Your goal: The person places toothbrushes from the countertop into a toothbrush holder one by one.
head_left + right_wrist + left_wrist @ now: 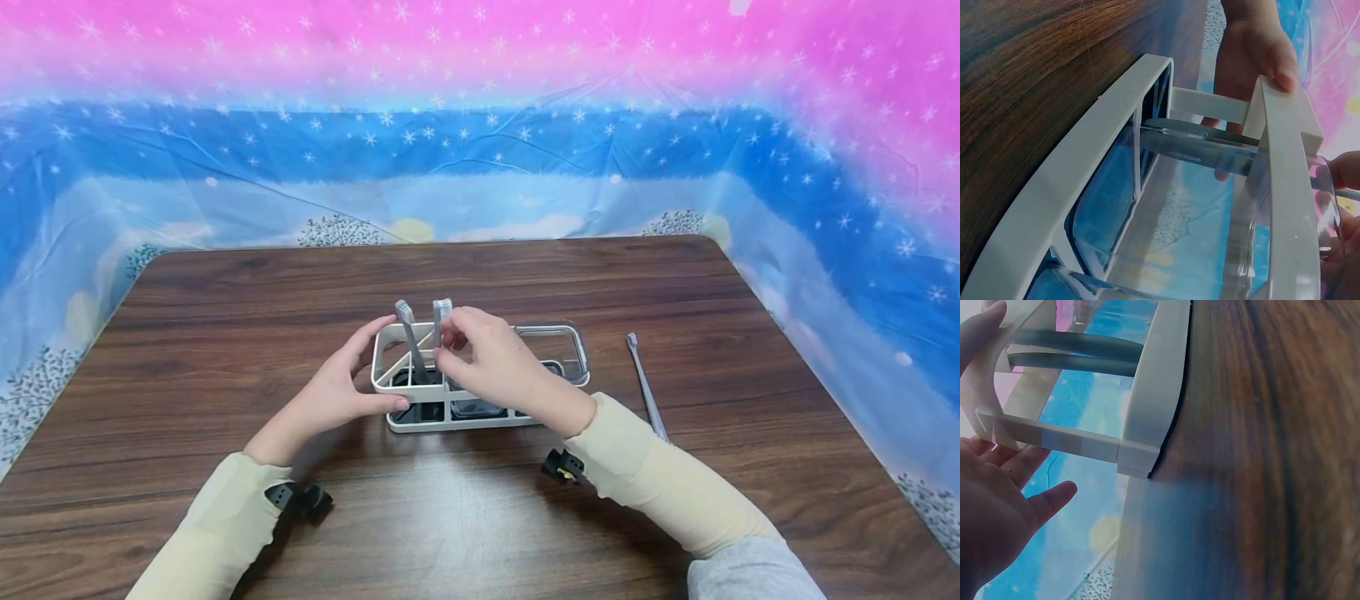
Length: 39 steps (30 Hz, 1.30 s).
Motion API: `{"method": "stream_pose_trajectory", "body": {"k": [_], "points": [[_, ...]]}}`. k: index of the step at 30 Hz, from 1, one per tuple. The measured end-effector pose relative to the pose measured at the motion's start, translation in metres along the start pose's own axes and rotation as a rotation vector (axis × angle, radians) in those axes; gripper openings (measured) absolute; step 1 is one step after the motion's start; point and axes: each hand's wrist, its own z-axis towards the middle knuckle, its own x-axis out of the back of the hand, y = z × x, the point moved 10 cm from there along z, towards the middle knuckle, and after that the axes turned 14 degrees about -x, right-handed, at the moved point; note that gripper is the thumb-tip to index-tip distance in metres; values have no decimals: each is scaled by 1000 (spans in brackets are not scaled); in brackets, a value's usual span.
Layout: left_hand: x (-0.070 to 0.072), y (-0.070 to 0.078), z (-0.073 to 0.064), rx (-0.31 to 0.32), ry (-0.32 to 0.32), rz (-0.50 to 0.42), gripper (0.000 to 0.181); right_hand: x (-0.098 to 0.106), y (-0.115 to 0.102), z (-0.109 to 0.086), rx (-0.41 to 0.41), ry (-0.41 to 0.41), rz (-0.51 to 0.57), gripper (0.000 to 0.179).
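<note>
At the centre of the frame the right hand [487, 350] pinched an upright toothbrush [442, 308], fingertips partly hidden, apparently just below its head, in a holder [472, 425] whose left end the left hand [337, 387] gripped. Nearer the right hand, a loose toothbrush [643, 383] slanted at frame right.

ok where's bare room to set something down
Bare brown woodgrain table lies behind the white rectangular rack and right of the loose slim grey toothbrush. Crowded: the rack's left half, with left hand, right hand and two more grey toothbrushes.
</note>
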Motion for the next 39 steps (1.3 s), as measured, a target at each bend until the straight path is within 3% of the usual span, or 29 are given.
{"method": "stream_pose_trajectory", "body": {"k": [7,14,21,27,34,39], "points": [[0,0,0,16,-1,3,96,11,4,-3,10,-7,42,18],[-1,-1,0,39,-6,13,97,48,20,-6,-47,55,44,22],[0,0,0,48,-11,24,97,99,52,-16,-195,144,26,25],[0,2,0,41,-12,27,97,134,80,-28,-242,223,-13,24],[-1,2,1,45,-17,25,97,162,106,-48,-297,283,-91,26],[-1,1,0,58,-20,25,97,170,129,-60,-355,295,-123,27]]}}
